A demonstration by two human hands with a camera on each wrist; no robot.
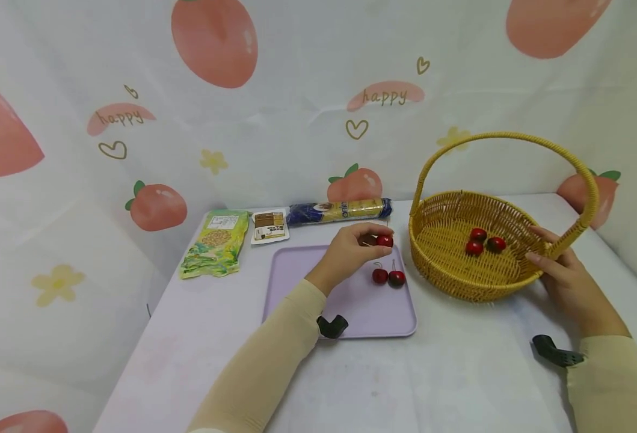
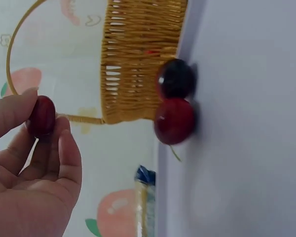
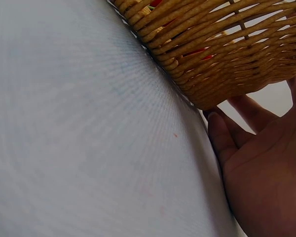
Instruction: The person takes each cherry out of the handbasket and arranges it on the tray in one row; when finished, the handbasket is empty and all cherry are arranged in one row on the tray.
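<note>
Left hand (image 1: 352,248) pinches a cherry (image 1: 385,240) (held aloft); right hand (image 1: 567,278) grips the basket (image 1: 459,286).

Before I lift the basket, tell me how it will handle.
The basket is probably light, since its weave shows gaps. Its handle seems stiff, standing in a tall arch. The three round cherries inside may roll if it tilts.

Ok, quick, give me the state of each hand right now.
Left hand: holding a cherry, pinched between thumb and fingers.
Right hand: holding the wicker basket at its side.
</note>
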